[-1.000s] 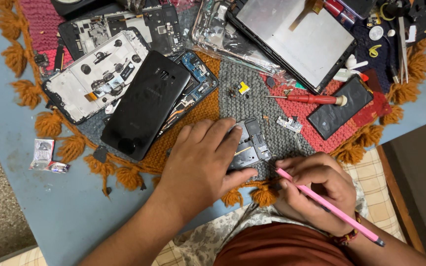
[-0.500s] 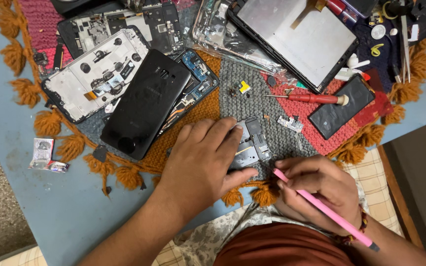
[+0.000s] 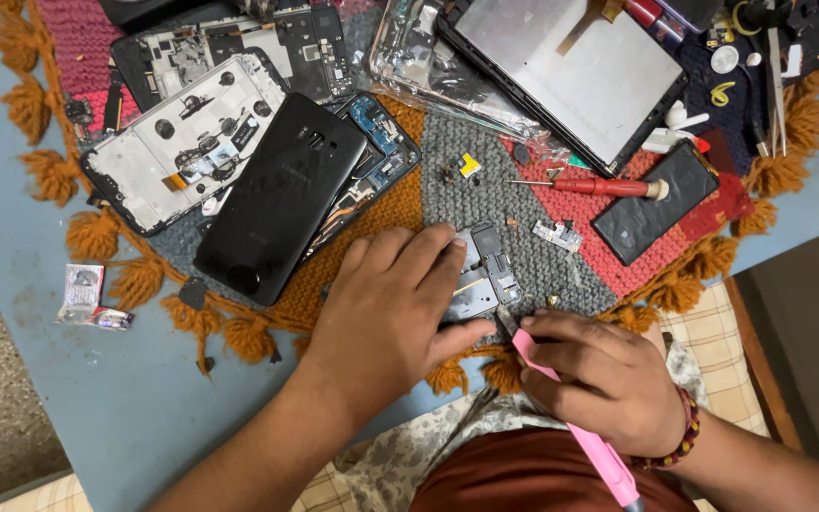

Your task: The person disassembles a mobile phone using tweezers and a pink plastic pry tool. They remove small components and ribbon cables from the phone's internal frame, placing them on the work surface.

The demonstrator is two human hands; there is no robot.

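While left hand (image 3: 386,318) presses flat on phone frame (image 3: 485,270), right hand (image 3: 599,379) beside it, gripping pink tool (image 3: 585,441)

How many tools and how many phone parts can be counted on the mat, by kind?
Pink tool in right hand: 1
Red screwdriver: 1
Black back cover: 1
White mid-frame: 1
Grey part under left hand: 1
Total: 5

A phone-repair bench, probably in a small workshop or home corner. A blue worktop (image 3: 135,417) carries a knitted mat with orange tassels (image 3: 400,204), strewn with opened handsets: a black back cover (image 3: 277,199), a white mid-frame (image 3: 182,142), exposed circuit boards (image 3: 376,142) and a detached screen panel (image 3: 571,71). A red-handled screwdriver (image 3: 594,187), loose screws and small metal parts lie among them.
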